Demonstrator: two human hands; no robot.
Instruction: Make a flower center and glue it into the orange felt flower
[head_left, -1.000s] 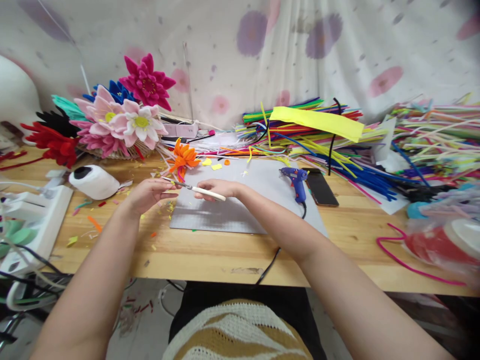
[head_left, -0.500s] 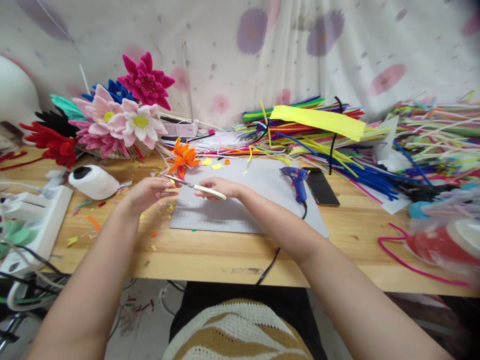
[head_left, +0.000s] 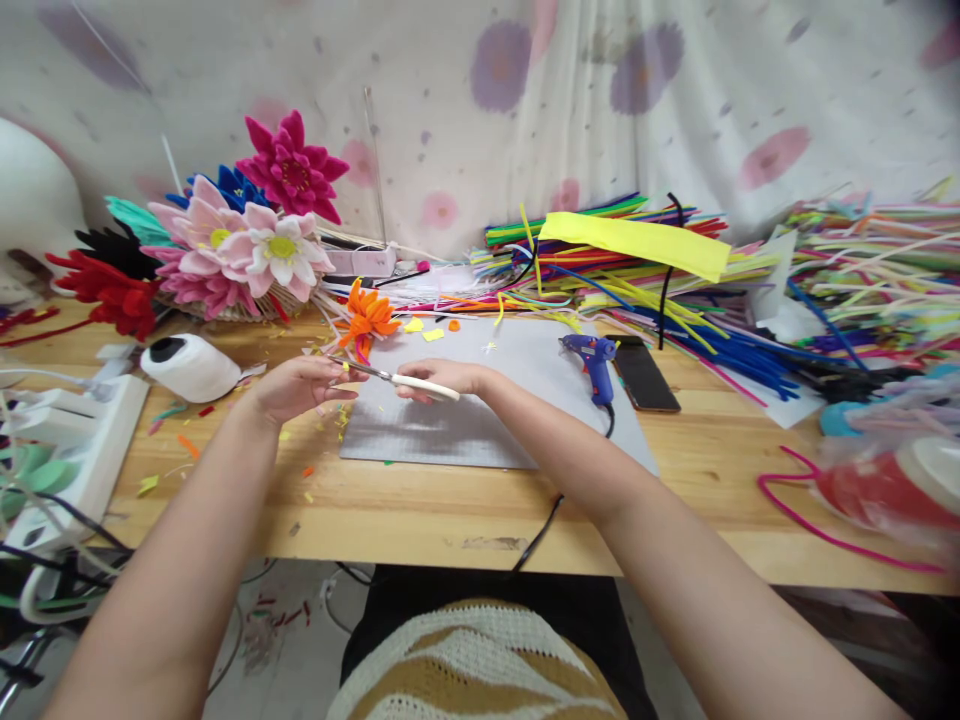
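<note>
Fingers of my right hand are clamped on the white-handled scissors above the grey mat; my left hand pinches a tiny yellow piece by the blades.

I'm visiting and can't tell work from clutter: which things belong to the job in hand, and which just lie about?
In use:
- scissors, right hand
- small yellow bit, left hand
- probably the gray board beneath

Seemingly lying about:
- phone
- glue gun
- white spool
- flowers
</note>
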